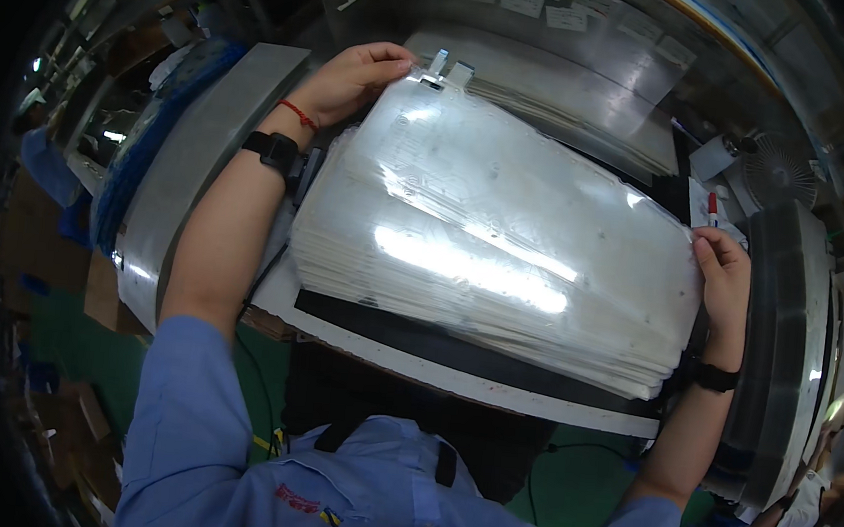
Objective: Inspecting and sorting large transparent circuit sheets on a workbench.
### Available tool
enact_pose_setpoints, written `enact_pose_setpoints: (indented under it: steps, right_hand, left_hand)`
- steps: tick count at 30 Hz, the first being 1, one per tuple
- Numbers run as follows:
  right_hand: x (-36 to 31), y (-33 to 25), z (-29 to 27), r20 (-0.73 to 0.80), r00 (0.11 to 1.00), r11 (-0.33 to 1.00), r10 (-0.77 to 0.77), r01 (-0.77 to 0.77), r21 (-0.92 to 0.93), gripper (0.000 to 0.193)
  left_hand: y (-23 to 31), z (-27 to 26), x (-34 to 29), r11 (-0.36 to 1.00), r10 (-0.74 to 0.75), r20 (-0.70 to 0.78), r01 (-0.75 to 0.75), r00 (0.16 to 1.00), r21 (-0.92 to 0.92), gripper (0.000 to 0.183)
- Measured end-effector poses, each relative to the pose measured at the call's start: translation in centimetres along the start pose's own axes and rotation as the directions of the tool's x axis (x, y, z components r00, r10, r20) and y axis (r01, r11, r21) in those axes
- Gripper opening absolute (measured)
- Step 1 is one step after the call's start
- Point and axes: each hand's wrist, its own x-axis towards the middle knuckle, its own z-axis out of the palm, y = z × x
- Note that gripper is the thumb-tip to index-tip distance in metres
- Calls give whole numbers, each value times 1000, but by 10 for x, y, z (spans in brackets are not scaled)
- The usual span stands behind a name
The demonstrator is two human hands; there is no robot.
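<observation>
A thick stack of clear, glossy plastic sheets [504, 241] lies in front of me on a white board with a black strip [454, 352]. My left hand [353, 79] rests on the stack's far left corner, fingers curled over the top sheet's edge beside two small tabs [450, 63]. My right hand [724, 280] grips the right edge of the stack, with a red-tipped pen [713, 207] sticking up just behind the fingers. A black watch and a red string are on my left wrist, a black band on my right.
A second pile of sheets [576, 106] lies behind the stack. A grey curved rail [190, 163] runs along the left, a dark grey one [782, 335] along the right. A small white fan [777, 169] stands at the far right. The floor below is green.
</observation>
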Motion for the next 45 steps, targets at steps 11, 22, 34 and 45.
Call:
enact_pose_setpoints:
  steps: [11,22,34,45]
  right_hand:
    - [4,0,1,-85,995,986,-48,61,154,11]
    - [6,2,1,-248,968,984,37,8,179,15]
    - [5,3,-4,-178,981,960,82,-30,279,16]
    - [4,-1,-2,-278,960,892,30,100,441,17]
  left_hand:
    - [2,-1,-1,996,-14,50,18,999,-92,19]
    - [1,-5,-1,997,2,51,-6,999,74,19]
    - [-5,-8,5,999,17,-107,-22,994,-47,19]
    - [-2,-22,5,963,145,-39,-150,989,-223,20]
